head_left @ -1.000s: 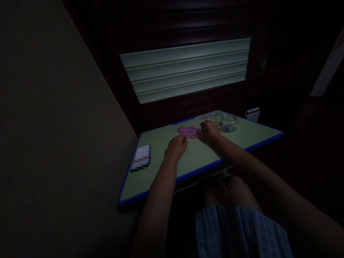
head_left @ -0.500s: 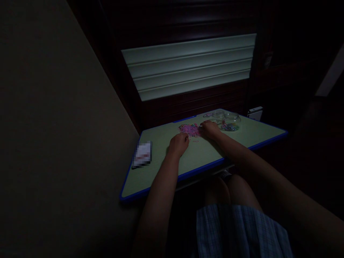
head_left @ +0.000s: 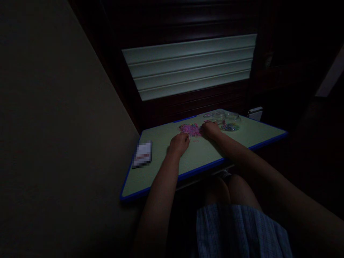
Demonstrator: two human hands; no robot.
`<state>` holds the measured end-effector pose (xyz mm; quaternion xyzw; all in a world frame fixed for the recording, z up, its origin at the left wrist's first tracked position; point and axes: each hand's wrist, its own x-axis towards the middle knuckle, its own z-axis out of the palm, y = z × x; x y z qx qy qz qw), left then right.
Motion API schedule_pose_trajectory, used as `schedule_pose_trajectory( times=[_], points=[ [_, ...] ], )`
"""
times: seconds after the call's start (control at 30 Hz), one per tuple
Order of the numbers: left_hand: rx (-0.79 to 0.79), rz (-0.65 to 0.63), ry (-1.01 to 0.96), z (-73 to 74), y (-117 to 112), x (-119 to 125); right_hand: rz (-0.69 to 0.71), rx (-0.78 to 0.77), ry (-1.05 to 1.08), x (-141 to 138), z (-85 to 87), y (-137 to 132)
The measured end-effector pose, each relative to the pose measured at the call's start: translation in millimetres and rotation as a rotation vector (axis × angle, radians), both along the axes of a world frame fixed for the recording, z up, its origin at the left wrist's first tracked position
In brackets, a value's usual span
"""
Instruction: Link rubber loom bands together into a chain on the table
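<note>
Both curled, contents unclear, our left hand [head_left: 179, 144] and right hand [head_left: 211, 129] seemingly pick at the pile [head_left: 190, 129] between; next needs pinching.

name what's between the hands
Between the left hand and right hand, the head view shows a mostly pink pile of small pieces, plus a loose piece.

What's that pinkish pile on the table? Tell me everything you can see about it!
The pinkish pile is a low, spread-out heap of many small, thin pieces, mostly pink, with touches of green and yellow towards its far edge. They may be little loops, perhaps rubber or plastic; it's too dark to be sure. It lies on the pale green tabletop, with the left hand at its near left and the right hand by its right edge; I can't tell if either touches it.
</note>
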<state>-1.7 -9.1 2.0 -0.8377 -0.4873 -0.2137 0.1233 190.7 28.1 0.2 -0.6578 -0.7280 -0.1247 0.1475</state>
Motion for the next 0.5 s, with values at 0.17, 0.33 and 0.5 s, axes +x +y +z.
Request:
schedule_pose_trajectory(
  times=[0.17, 0.33, 0.5],
  points=[
    [0.014, -0.006, 0.001, -1.1, 1.2, -0.4, -0.009, 0.039, 0.032, 3.3, -2.1, 2.9],
    [0.023, -0.016, -0.003, -2.4, 2.0, -1.2, -0.034, 0.043, 0.051, 3.7, -2.2, 3.5],
    [0.035, -0.024, -0.006, -4.2, 4.7, -1.7, 0.007, 0.095, 0.08, 5.2, -2.3, 3.6]
  ],
)
